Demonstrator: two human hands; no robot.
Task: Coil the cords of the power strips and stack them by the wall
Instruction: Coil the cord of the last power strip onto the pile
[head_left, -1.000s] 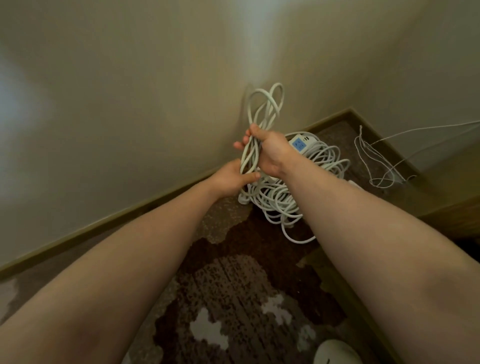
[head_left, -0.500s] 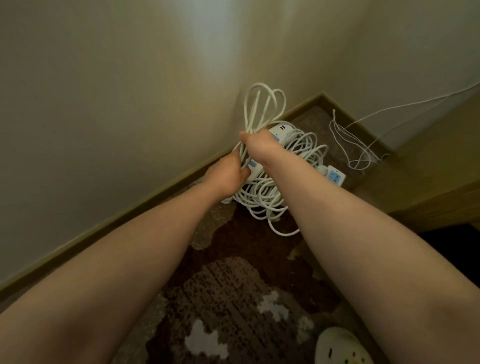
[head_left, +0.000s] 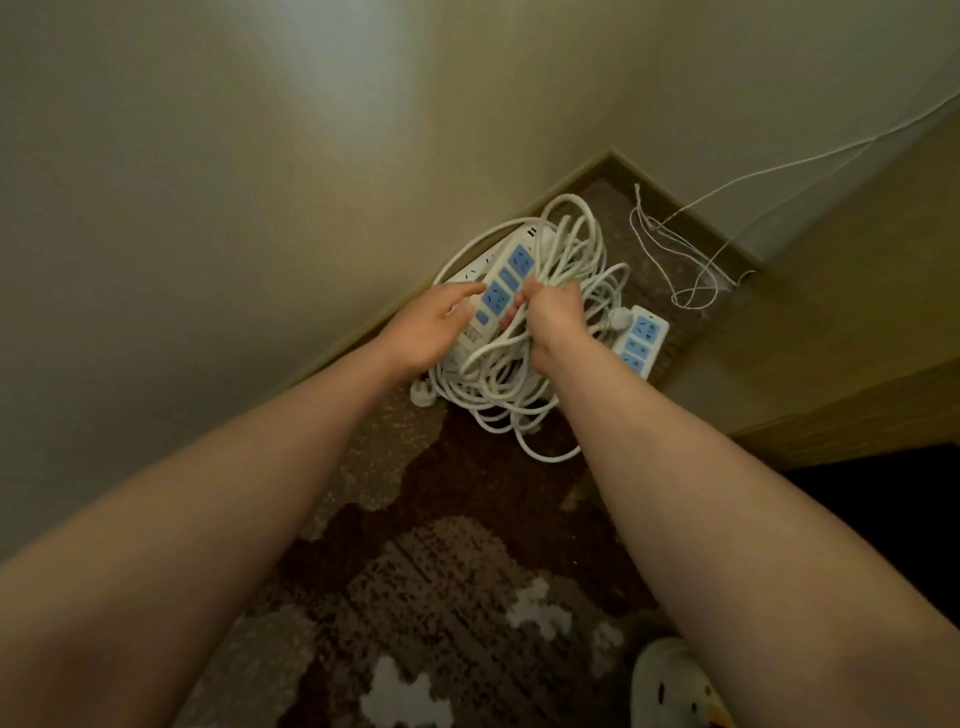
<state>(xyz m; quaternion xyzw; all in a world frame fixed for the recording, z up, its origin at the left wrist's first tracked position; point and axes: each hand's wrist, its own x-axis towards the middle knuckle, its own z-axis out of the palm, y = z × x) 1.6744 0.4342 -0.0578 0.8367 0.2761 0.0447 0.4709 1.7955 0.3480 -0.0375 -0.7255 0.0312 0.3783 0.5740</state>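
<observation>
**Cord bundle lowered onto the pile at the wall**

The right hand (head_left: 553, 317) is seen curled round a bunch of white cord loops (head_left: 566, 244), which are gripped just above the heap on the floor. The left hand (head_left: 431, 332) is held with fingers relaxed and spread, its fingertips laid against the upper power strip (head_left: 506, 280); nothing is clasped by it. Half a second ago the same loops were held upright, well above the pile, and both hands were closed on the cord; now the bundle has been brought down onto the heap and the left hand's grip has been released. The coiled cords (head_left: 498, 400) are piled on the patterned carpet (head_left: 457, 587) against the skirting board (head_left: 332, 358), near the corner of the room. A second power strip (head_left: 641, 340) is lying at the right edge of the heap, partly covered by the right forearm. A thin white wire (head_left: 675, 254) is left loose in the corner beyond. A pale slipper (head_left: 670, 686) is visible at the bottom edge.
</observation>
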